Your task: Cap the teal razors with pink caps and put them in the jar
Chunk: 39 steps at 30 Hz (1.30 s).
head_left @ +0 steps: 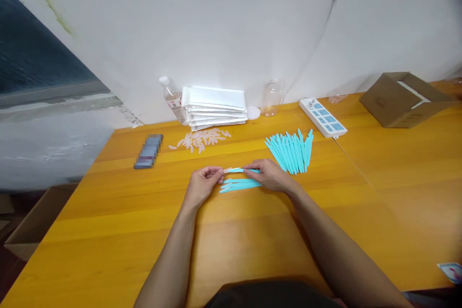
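Observation:
Both my hands meet over the middle of the wooden table [231,245]. My right hand [270,174] is closed round the handle of a slim turquoise eyebrow razor [236,170]. At the razor's left end, my left hand [205,183] pinches a small clear plastic cap [227,170]; how far it sits over the blade is too small to tell. Just below lie several turquoise razors [240,185], side by side and partly under my right hand. A fan of many more razors [290,151] rests to the right. Loose clear caps [200,139] are heaped beyond my left hand.
Along the wall stand a drink bottle [173,101], a stack of white padded envelopes [216,106], a clear jar [272,98] and its white lid [253,113]. A phone [148,151] lies left. Rightward are a power strip [323,118] and an open cardboard box [397,101].

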### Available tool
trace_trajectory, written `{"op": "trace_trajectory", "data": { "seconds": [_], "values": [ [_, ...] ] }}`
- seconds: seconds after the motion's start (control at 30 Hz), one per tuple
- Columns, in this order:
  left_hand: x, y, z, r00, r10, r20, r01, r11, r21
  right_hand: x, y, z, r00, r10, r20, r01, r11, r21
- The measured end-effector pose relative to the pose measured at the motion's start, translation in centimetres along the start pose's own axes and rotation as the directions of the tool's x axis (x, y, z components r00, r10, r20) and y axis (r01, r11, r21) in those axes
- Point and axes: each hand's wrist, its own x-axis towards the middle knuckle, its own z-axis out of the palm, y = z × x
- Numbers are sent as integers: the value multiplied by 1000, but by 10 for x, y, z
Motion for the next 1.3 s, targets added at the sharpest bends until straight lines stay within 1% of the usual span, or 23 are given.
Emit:
{"op": "trace_trajectory", "data": {
  "seconds": [0.07,0.13,0.2,0.27,0.33,0.4,0.5,0.53,0.57,0.6,0.63,0.67,0.7,0.73,0.8,0.83,0.87,0.9,0.93,1.0,1.07,1.17,1.3],
  "values": [
    [-1,-1,6,1000,-24,17,24,1000,4,0,-2,2,1000,-20,16,20,1000,-19],
    [-2,-2,10,999,-21,25,20,999,48,1,-4,6,998,-56,29,58,996,-61],
    [-2,-2,9,999,33,21,-36,987,155,4,-4,13,996,-91,19,93,989,-119],
    [-1,-1,4,992,126,14,-125,943,309,9,-2,20,994,-109,-16,104,979,-175],
    [0,1,-4,974,223,38,-214,853,476,12,0,28,992,-117,-54,101,968,-231],
    [0,2,-9,951,287,116,-296,735,610,14,3,32,990,-126,-54,108,959,-261],
    [-4,3,-4,904,364,223,-407,578,708,12,6,28,991,-128,-30,117,964,-240],
    [-6,3,1,884,389,259,-445,532,720,10,7,24,992,-113,-58,97,968,-232],
    [-8,2,7,863,402,307,-485,485,728,9,9,18,989,-85,-121,55,971,-232],
    [-11,0,13,841,398,366,-525,438,730,7,13,10,976,-42,-215,-11,971,-240],
    [-14,-1,20,821,376,430,-562,391,729,4,18,1,942,18,-336,-107,962,-250],
    [-16,-3,25,802,346,487,-591,349,727,1,24,-10,884,84,-459,-221,942,-254],
    [-19,-5,29,788,315,529,-613,315,725,-3,32,-22,807,160,-568,-354,902,-249],
    [-21,-6,32,779,289,557,-626,290,724,-7,41,-34,713,237,-659,-492,839,-231],
    [-25,-8,35,768,259,585,-639,260,723,-18,61,-57,586,392,-709,-690,700,-184],
    [-26,-9,34,766,251,592,-642,252,724,-24,70,-67,543,452,-708,-752,637,-169],
    [-27,-9,34,766,247,594,-642,245,726,-29,79,-74,532,501,-683,-783,598,-171],
    [-28,-9,33,767,245,592,-640,240,730,-33,86,-79,537,540,-648,-797,576,-180],
    [-28,-8,33,770,242,590,-637,236,734,-36,91,-82,552,568,-610,-798,572,-189],
    [-29,-8,33,775,235,587,-631,228,741,-38,97,-83,587,588,-556,-781,593,-196],
    [-31,-7,35,777,227,587,-628,220,746,-36,97,-81,605,580,-546,-763,619,-189],
    [-40,-8,37,777,226,587,-628,212,749,-34,94,-78,613,573,-544,-753,631,-184],
    [-56,-7,33,772,230,593,-635,230,737,-36,95,-82,601,574,-557,-756,634,-162]
  ]
}}
